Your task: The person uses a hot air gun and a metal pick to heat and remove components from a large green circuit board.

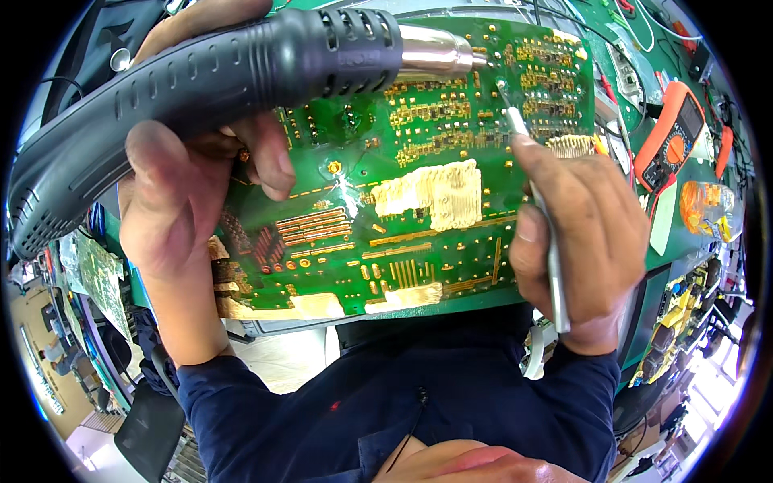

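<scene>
matt black plastic hot-air gun with shiny metal nozzle; glossy green circuit board

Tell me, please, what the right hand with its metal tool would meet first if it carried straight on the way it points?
Probably the green circuit board: the right hand aims its tweezers up-left, their tip apparently at its soldered surface already, near the hot-air gun's nozzle.

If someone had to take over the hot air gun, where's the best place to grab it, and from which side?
Grip the hot air gun on its ribbed black handle, probably coming from the person's left, behind the left hand that holds it. The handle is long and grooved there, while the metal nozzle points right over the green circuit board and is likely hot.
</scene>
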{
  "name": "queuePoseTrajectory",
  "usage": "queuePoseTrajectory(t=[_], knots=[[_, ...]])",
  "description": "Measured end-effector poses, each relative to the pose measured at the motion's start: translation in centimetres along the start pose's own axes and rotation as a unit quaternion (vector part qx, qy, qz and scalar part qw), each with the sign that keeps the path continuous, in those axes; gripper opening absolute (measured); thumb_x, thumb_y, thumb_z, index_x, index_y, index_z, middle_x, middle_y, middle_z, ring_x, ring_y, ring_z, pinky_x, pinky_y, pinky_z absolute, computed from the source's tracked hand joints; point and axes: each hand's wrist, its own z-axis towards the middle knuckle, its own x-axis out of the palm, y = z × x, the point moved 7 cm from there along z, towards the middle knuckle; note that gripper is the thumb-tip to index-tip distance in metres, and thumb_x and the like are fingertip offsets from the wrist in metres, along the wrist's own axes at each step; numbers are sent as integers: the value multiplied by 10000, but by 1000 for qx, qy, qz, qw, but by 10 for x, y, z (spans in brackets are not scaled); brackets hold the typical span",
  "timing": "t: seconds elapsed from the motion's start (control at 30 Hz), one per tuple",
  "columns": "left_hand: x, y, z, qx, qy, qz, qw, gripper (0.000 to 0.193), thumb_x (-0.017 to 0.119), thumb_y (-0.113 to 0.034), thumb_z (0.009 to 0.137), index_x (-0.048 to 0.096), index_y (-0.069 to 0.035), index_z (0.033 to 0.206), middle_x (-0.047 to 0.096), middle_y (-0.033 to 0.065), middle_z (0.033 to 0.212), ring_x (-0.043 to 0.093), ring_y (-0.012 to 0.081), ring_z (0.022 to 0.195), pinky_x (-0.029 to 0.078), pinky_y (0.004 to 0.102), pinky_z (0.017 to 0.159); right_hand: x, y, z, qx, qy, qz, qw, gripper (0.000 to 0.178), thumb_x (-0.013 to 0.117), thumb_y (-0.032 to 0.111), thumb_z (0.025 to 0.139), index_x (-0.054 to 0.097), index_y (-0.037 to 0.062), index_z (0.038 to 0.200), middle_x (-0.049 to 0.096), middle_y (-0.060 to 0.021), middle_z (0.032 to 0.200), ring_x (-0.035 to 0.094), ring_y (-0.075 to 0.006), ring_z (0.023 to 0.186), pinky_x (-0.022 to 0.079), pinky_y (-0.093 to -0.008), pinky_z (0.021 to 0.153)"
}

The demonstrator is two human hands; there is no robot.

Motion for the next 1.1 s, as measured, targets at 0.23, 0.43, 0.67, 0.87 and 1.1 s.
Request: queuePoseTrajectory(t=[0.23, 0.43, 0.67, 0.87, 1.1], knots=[[-5, 10, 8, -20, 120, -88, 989, 982, 527, -671, 934, 253, 88, 1493, 584, 86, 765, 498, 115, 592, 409, 223, 503, 14, 7, -22, 52, 31, -8, 998, 424, 628, -19, 817, 619, -121, 1229, 670, -216, 1033, 647, -319, 832, 540, -403, 746], [-5, 9, 7, -15, 112, -81, 990, 982, 527, -655, 941, 239, 104, 1492, 588, 96, 779, 506, 121, 603, 418, 226, 508, 21, 2, -30, 5, -52, -50, 997, 421, 674, -33, 751, 671, -97, 1167, 649, -157, 913, 633, -276, 746, 545, -367, 663], [-6, 5, 8, -7, 113, -34, 993, 980, 523, -646, 947, 241, 122, 1487, 599, 104, 786, 505, 122, 585, 418, 226, 501, 23, 2, -32, 28, -19, -19, 999, 366, 618, -12, 858, 628, -126, 1206, 678, -221, 1064, 640, -319, 853, 538, -413, 762], [-1, 5, 11, -7, 155, -48, 987, 976, 509, -644, 956, 234, 122, 1494, 594, 98, 784, 503, 119, 583, 405, 219, 493, 23, 1, -33, 33, -22, -20, 999, 377, 614, -40, 849, 626, -116, 1219, 675, -212, 1070, 643, -317, 873, 535, -409, 782], [-14, 3, -1, 23, 49, -9, 999, 981, 506, -648, 955, 237, 125, 1495, 585, 92, 793, 493, 110, 588, 390, 212, 496, 24, 1, -32, 32, -30, -21, 999, 387, 608, -54, 843, 621, -118, 1224, 675, -207, 1056, 640, -312, 869, 529, -402, 784]])
